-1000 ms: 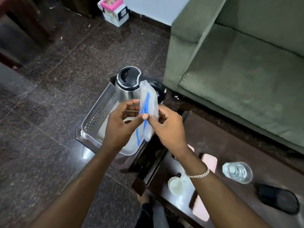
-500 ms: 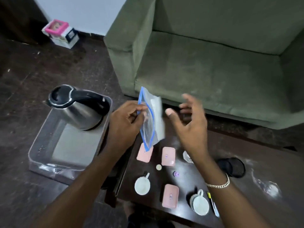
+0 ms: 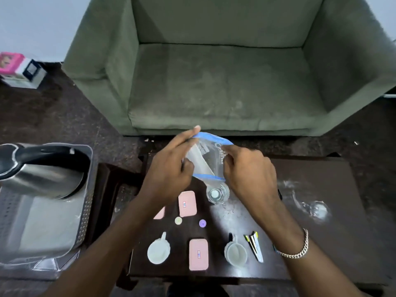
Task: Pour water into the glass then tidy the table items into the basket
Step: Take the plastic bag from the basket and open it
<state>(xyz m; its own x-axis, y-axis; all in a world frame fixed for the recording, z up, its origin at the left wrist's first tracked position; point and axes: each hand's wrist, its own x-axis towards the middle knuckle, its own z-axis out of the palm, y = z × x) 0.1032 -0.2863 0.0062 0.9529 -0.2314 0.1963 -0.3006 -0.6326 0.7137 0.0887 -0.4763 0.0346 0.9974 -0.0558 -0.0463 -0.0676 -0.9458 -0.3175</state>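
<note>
Both hands [image 3: 171, 168] [image 3: 246, 174] hold the clear bag [image 3: 209, 159] above the glass [image 3: 216, 194].

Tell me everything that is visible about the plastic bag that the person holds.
The plastic bag is clear and thin, with a blue strip along its mouth. Faint print shows on one side, too blurred to read. Its mouth is pulled open into a loop. It hangs in the air above the dark table, just over the glass. The left hand pinches its left edge and the right hand its right edge. Something pale seems to lie inside; I cannot tell what.
</note>
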